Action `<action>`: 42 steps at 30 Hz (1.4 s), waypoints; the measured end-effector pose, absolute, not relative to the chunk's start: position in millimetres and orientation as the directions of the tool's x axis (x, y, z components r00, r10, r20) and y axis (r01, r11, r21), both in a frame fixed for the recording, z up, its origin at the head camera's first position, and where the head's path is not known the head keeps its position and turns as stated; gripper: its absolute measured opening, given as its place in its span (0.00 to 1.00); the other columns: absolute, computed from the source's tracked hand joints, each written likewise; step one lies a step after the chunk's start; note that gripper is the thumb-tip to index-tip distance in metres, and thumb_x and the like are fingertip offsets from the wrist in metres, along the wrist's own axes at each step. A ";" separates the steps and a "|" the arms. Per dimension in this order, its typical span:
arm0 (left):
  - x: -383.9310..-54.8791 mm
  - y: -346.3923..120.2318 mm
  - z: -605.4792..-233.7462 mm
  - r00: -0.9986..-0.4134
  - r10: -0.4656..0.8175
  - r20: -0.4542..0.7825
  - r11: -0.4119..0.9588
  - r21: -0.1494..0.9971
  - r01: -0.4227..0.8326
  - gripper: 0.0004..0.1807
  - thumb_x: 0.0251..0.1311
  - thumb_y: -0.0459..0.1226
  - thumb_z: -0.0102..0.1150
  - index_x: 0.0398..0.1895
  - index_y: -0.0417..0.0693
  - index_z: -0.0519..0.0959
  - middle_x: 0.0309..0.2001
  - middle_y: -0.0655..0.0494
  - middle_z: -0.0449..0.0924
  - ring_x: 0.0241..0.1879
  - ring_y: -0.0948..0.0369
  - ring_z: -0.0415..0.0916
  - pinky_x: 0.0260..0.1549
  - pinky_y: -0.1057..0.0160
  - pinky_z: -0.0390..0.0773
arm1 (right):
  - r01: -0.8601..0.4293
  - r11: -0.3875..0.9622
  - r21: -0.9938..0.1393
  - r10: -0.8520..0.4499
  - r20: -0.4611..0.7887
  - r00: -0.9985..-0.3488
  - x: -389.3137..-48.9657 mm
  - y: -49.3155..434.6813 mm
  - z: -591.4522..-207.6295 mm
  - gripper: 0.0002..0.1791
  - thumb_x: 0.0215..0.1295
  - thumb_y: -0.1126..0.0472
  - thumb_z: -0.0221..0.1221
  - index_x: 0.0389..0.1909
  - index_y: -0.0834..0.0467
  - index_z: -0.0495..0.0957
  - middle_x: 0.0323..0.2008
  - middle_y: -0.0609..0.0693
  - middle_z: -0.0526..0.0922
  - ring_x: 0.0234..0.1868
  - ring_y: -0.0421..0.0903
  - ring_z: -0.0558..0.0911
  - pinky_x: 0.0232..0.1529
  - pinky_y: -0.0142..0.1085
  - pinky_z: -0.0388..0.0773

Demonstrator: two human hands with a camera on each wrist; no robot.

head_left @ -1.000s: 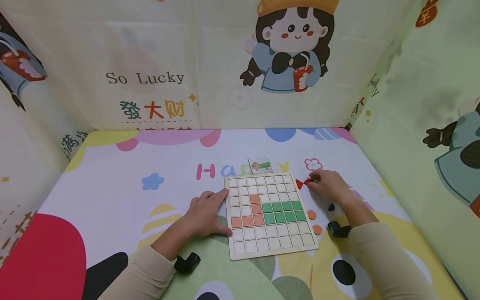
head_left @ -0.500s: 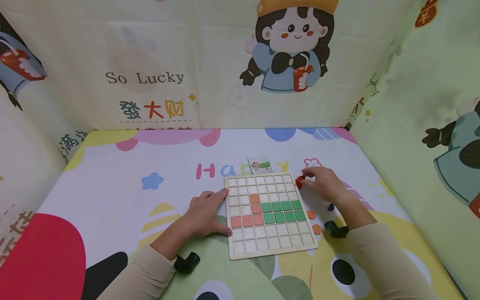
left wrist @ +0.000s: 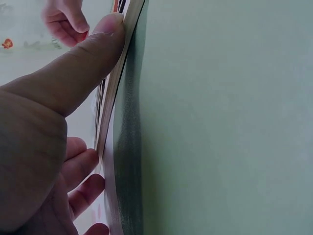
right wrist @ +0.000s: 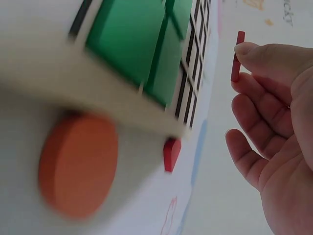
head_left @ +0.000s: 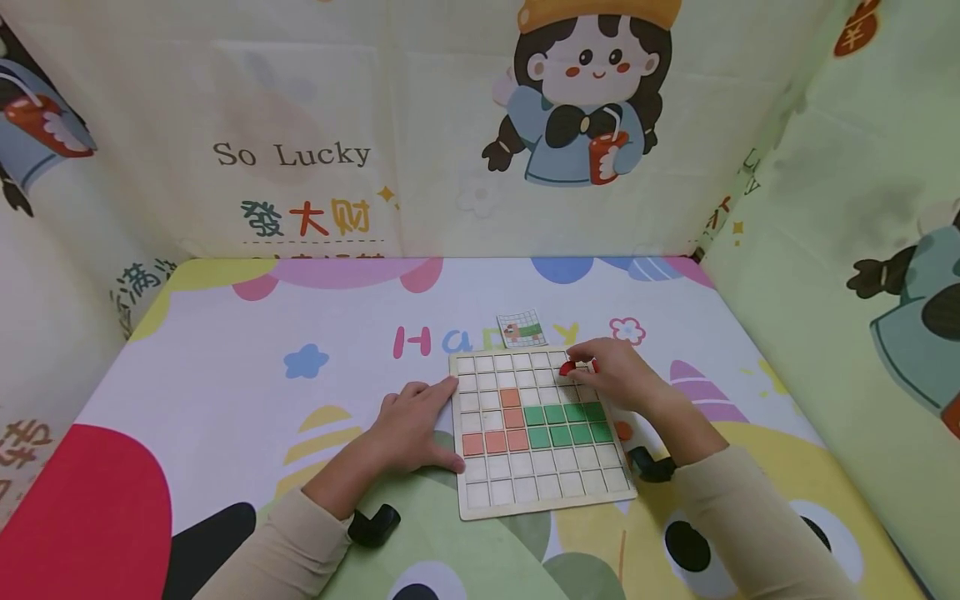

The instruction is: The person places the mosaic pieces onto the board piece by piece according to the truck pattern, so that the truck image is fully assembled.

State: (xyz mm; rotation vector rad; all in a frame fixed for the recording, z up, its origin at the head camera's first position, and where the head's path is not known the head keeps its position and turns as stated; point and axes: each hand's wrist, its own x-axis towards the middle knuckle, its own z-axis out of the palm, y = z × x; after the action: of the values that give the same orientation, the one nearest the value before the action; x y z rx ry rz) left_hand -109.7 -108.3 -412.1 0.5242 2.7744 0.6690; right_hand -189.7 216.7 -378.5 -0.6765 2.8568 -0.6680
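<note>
At the near side of the table (head_left: 225,375), a left sleeve (head_left: 292,533) and a right sleeve (head_left: 757,517) were extended forward; a black block (head_left: 375,527) was worn at the left wrist, and a second black block (head_left: 651,465) at the right. Ahead of them, the board (head_left: 547,481) was laid flat. Its left edge was touched by the thumb and forefinger of the left hand (head_left: 408,429), held with digits spread. In the grid, green tiles (head_left: 558,436) were seated in two rows of four; to their left, five salmon tiles (head_left: 495,442) were set in an L-like layout. An orange disc (right wrist: 80,166) was placed just beside the right edge. Well apart from the left hand, a red piece (head_left: 567,367) was pinched between thumb and fingertip of the right hand (head_left: 618,371), over the far right cells; whether the board was touched by it could not be determined. Another red piece (right wrist: 171,153) was located beside the far right corner. Beyond the far edge, a small card (head_left: 522,328) was laid. At the back, a wall cloth (head_left: 442,108) was printed with "So Lucky" and a cartoon figure (head_left: 555,158).
</note>
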 end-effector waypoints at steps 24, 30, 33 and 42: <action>-109.9 -107.1 -411.1 -0.910 0.381 -0.165 0.843 0.466 0.268 0.63 0.39 0.61 0.79 0.78 0.51 0.57 0.69 0.54 0.68 0.66 0.48 0.59 0.57 0.43 0.61 | -0.561 0.715 -0.419 -0.649 -0.097 -0.755 -181.2 139.4 -381.9 0.16 0.66 0.56 0.66 0.51 0.60 0.83 0.43 0.48 0.84 0.49 0.49 0.79 0.55 0.45 0.75; -110.1 -107.0 -411.9 -0.910 0.382 -0.160 0.844 0.462 0.273 0.63 0.38 0.62 0.78 0.77 0.52 0.57 0.69 0.54 0.68 0.66 0.49 0.59 0.57 0.43 0.61 | -0.583 0.700 -0.412 -0.668 -0.090 -0.738 -179.4 127.6 -386.0 0.14 0.66 0.57 0.67 0.48 0.59 0.85 0.40 0.45 0.85 0.44 0.46 0.79 0.53 0.43 0.76; -110.1 -107.0 -412.0 -0.910 0.381 -0.161 0.846 0.457 0.273 0.63 0.38 0.62 0.78 0.77 0.52 0.58 0.69 0.54 0.68 0.66 0.49 0.59 0.57 0.43 0.61 | -0.577 0.702 -0.417 -0.665 -0.097 -0.740 -178.0 123.5 -386.6 0.15 0.66 0.57 0.67 0.50 0.59 0.85 0.41 0.47 0.85 0.45 0.47 0.80 0.54 0.43 0.76; -110.6 -107.0 -410.5 -0.912 0.379 -0.158 0.847 0.455 0.273 0.63 0.37 0.62 0.78 0.77 0.52 0.58 0.69 0.54 0.68 0.66 0.48 0.59 0.57 0.43 0.62 | -0.581 0.712 -0.395 -0.666 -0.116 -0.737 -176.9 113.2 -387.9 0.14 0.66 0.56 0.66 0.49 0.57 0.85 0.40 0.45 0.86 0.43 0.45 0.79 0.52 0.42 0.76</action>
State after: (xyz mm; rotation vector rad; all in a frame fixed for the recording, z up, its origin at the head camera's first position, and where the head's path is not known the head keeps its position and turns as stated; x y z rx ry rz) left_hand -110.6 -107.0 -410.5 0.4996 2.7825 0.6331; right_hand -176.9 113.2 -387.9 -0.9903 2.6691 -0.4919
